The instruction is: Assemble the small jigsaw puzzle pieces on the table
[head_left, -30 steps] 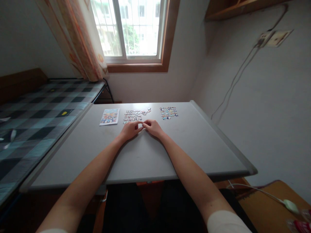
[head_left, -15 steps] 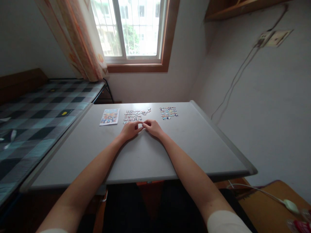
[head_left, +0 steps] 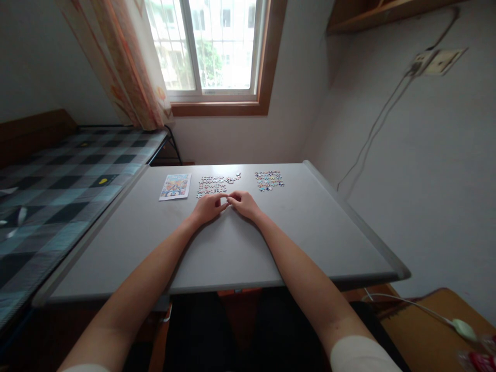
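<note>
— Hands first: how do the left hand [head_left: 208, 207] and the right hand [head_left: 244, 203] stand?

— Both rest on the grey bench [head_left: 310, 232], knuckles up, fingertips meeting at one spot between them. The fingers are curled in close, pinched together. Whatever sits in that pinch is too small to make out; I would judge it a puzzle piece, but I cannot tell for sure.

— What has changed over the last second?

— Almost nothing. Neither hand has shifted from that spot, and the pinch looks the same in all three pictures. To me that reads as fine fiddling at the fingertips, not a reach or a placing.

— And the pieces on the bench?

— The partly joined puzzle rows [head_left: 212, 185] lie just beyond the left hand's fingertips, near but apart from them. A cluster of colourful loose pieces [head_left: 268, 180] sits farther right, well clear of the right hand. The reference picture card [head_left: 175, 186] lies flat to the left of the rows. None of these has moved.

— Anything else about?

— A checked bed [head_left: 58, 191] runs along the left, and a window [head_left: 211, 46] stands behind the bench.
</note>
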